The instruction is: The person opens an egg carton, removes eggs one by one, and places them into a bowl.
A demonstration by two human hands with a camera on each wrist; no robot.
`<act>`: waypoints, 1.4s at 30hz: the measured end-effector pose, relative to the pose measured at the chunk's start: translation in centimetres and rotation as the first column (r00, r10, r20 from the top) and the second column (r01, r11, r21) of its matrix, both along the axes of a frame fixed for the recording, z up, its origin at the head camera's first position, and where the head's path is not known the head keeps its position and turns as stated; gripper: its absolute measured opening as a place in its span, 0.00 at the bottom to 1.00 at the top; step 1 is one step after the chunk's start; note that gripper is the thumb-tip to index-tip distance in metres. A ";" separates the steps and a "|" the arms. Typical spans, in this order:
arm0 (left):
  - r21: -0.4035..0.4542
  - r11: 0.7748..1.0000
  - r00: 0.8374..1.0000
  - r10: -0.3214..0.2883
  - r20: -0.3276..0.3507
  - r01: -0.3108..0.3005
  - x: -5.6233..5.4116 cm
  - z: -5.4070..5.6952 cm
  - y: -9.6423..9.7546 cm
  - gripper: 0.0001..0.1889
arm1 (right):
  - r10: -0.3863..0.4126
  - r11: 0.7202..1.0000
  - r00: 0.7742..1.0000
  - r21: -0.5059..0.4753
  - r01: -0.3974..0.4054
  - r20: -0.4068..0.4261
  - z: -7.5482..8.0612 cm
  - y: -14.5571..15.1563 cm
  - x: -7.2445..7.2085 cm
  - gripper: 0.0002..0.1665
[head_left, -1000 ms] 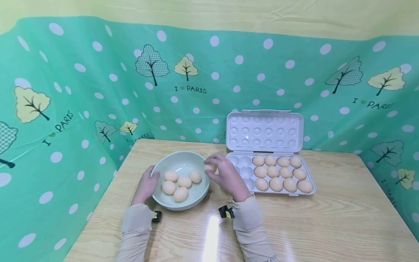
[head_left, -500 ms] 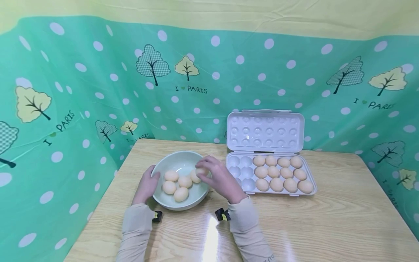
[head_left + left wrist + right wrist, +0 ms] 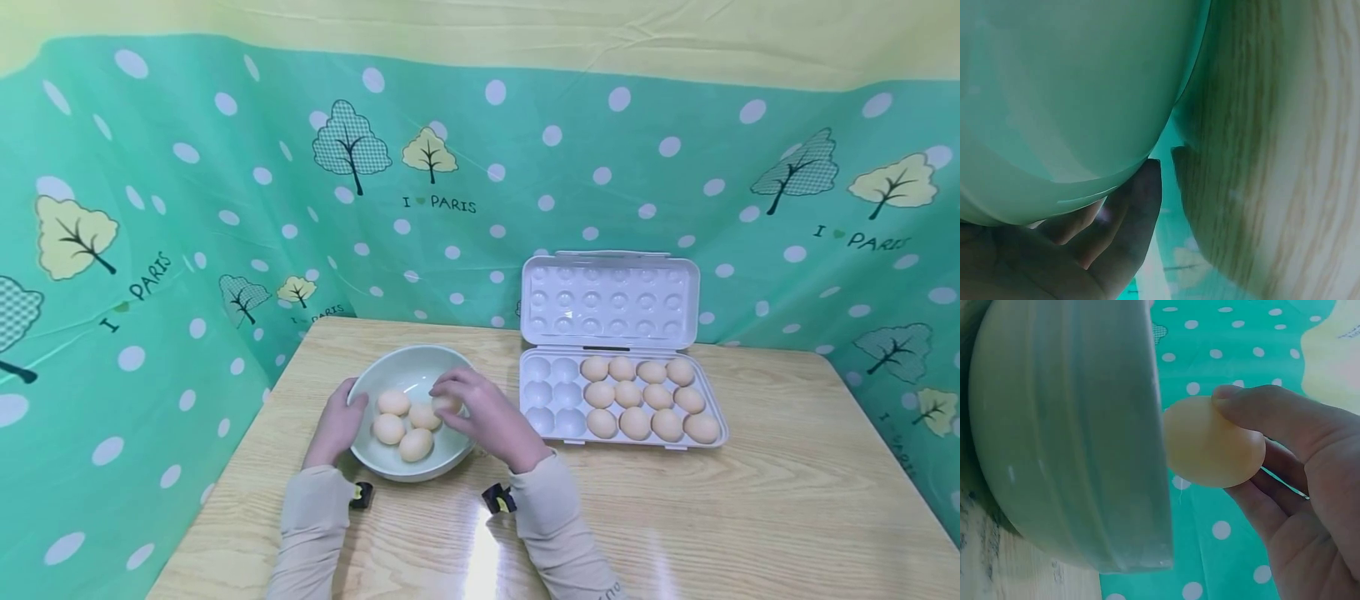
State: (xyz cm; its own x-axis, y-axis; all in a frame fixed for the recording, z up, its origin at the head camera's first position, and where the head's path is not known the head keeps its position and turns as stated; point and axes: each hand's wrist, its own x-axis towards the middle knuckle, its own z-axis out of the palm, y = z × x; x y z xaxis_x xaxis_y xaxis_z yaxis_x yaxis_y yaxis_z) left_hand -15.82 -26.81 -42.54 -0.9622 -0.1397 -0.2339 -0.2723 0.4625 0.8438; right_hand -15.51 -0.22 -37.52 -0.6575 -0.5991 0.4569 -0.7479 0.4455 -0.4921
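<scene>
A pale green bowl (image 3: 450, 454) stands on the table with several light brown eggs (image 3: 416, 445) inside. My left hand (image 3: 335, 425) holds its left side, the thumb at the rim; in the left wrist view the fingers (image 3: 1141, 212) press against the outer wall. Over the right part of the bowl, my right hand (image 3: 487, 414) pinches an egg (image 3: 1213, 444) between thumb and fingertips. In the right wrist view that egg is just past the bowl's rim. The right hand and its egg hide part of the bowl's inside.
An open white plastic egg carton (image 3: 622, 443) sits to the right, its lid (image 3: 609, 302) raised against the curtain. Eggs (image 3: 635, 423) fill its right columns; the two left columns are bare hollows. A green patterned curtain (image 3: 480, 208) hangs behind the wooden table (image 3: 750, 517).
My right hand has moved left with its egg, from beside the bowl's right rim to over the bowl. The left hand has kept its hold on the bowl.
</scene>
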 end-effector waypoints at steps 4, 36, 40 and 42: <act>-0.006 1.000 1.000 -0.001 -0.003 0.001 0.0 0.0 0.0 0.26 | 0.015 1.000 1.000 0.007 -0.015 -0.008 -0.3 -0.5 0.0 0.14; 0.028 1.000 1.000 0.007 -0.005 -0.006 0.1 0.2 0.3 0.26 | 0.040 0.985 0.999 0.169 -0.038 -0.010 -2.5 -2.5 0.1 0.19; 0.031 0.999 1.000 0.009 0.002 -0.009 0.2 0.3 0.2 0.26 | 0.032 0.978 0.999 0.209 -0.027 -0.019 -2.8 -2.7 0.0 0.18; 0.025 1.000 1.000 0.007 0.001 -0.007 0.2 0.3 0.2 0.26 | 0.028 0.976 1.000 0.216 -0.024 -0.014 -2.8 -2.7 0.0 0.18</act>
